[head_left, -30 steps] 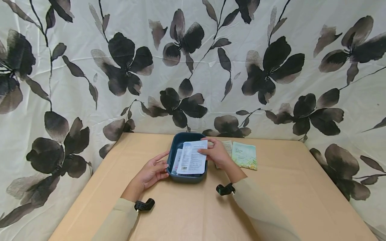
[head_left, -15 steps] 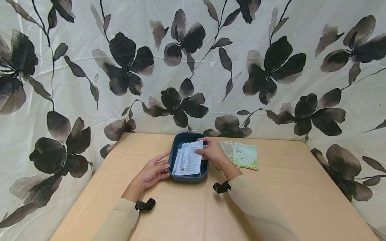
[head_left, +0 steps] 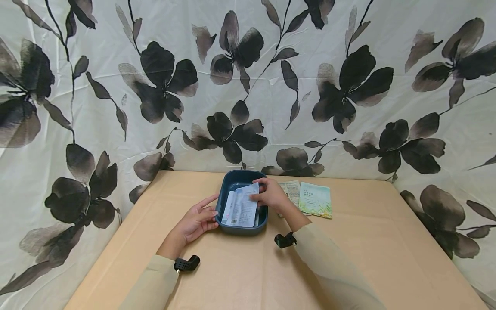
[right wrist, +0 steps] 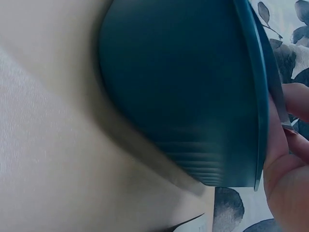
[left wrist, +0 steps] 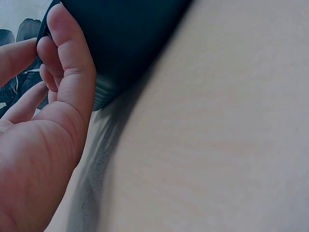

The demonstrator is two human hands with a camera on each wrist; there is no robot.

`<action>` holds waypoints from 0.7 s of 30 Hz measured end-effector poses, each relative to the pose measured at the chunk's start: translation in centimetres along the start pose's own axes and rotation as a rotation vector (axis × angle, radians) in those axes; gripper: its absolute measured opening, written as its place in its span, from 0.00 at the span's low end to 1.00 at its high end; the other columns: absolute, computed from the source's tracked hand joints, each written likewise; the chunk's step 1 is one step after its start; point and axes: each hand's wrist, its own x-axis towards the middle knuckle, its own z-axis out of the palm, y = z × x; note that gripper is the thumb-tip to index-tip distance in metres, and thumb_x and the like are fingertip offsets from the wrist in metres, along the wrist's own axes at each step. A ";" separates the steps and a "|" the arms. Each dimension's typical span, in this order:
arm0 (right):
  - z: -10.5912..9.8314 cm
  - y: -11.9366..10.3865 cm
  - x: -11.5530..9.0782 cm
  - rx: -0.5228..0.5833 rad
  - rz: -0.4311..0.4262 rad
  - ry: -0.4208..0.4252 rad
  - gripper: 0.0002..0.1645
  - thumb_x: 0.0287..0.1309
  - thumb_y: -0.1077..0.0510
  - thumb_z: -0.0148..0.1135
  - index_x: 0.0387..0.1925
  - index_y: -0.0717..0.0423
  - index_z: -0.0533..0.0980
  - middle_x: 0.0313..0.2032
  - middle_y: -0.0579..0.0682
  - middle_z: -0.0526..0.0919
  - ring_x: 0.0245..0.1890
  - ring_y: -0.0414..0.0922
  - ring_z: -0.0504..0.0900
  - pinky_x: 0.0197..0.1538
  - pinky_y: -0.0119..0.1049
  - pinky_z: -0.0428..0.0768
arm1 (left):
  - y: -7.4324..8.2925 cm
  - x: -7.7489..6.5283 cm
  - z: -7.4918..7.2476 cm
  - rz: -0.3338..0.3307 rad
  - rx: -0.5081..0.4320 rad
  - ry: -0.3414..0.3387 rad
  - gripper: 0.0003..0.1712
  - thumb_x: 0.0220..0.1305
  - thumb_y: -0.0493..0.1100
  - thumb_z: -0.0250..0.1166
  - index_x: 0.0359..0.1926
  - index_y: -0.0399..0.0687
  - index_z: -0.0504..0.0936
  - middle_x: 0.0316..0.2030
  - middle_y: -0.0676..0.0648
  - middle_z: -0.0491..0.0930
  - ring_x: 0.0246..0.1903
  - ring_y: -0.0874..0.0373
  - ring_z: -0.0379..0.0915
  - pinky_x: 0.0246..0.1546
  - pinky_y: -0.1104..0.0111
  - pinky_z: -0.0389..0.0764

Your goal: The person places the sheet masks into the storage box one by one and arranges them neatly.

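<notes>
A dark blue plastic basin (head_left: 242, 231) stands on the table, with flat white printed packets (head_left: 228, 208) inside it. My right hand (head_left: 270, 193) reaches over its right rim and pinches the upper right edge of the topmost white packet (head_left: 246, 211), which lies tilted over the others. In the right wrist view, the fingers (right wrist: 297, 101) are beyond the basin rim, with a thin edge of the packet between them. My left hand (head_left: 198, 220) holds the basin at its left rim, thumb and fingertips at the edge in the left wrist view.
To the right of the basin lie a light green and yellow packet (head_left: 315, 200) and a paper-like printed packet (head_left: 291, 191), partly behind the right hand. A floral cloth (head_left: 286, 86) hangs along the table's (head_left: 240, 275) back edge.
The right hand has moved slightly left and lower into the basin with the white packet, which now sits deeper among the others. The left hand stays at the rim.
</notes>
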 end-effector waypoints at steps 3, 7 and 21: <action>-0.1 -0.1 -0.1 -0.066 -0.016 0.015 0.36 0.57 0.64 0.75 0.67 0.54 0.74 0.43 0.56 0.78 0.37 0.48 0.84 0.43 0.39 0.89 | 0.0 0.0 0.0 -0.002 -0.001 0.002 0.41 0.74 0.30 0.56 0.81 0.54 0.52 0.47 0.46 0.76 0.34 0.59 0.80 0.41 0.67 0.87; -0.3 -0.1 -0.2 -0.130 -0.036 0.031 0.36 0.56 0.63 0.76 0.66 0.55 0.75 0.41 0.56 0.82 0.34 0.47 0.85 0.41 0.38 0.89 | 0.0 0.0 0.0 -0.003 0.002 0.000 0.42 0.74 0.31 0.57 0.82 0.54 0.52 0.47 0.46 0.76 0.34 0.59 0.80 0.41 0.67 0.88; -0.3 0.0 -0.3 -0.138 -0.055 0.073 0.36 0.52 0.65 0.77 0.64 0.59 0.76 0.36 0.55 0.82 0.26 0.44 0.85 0.34 0.36 0.88 | 0.0 0.2 -0.1 -0.004 0.016 0.010 0.42 0.74 0.32 0.58 0.81 0.55 0.52 0.50 0.44 0.76 0.35 0.59 0.80 0.41 0.66 0.88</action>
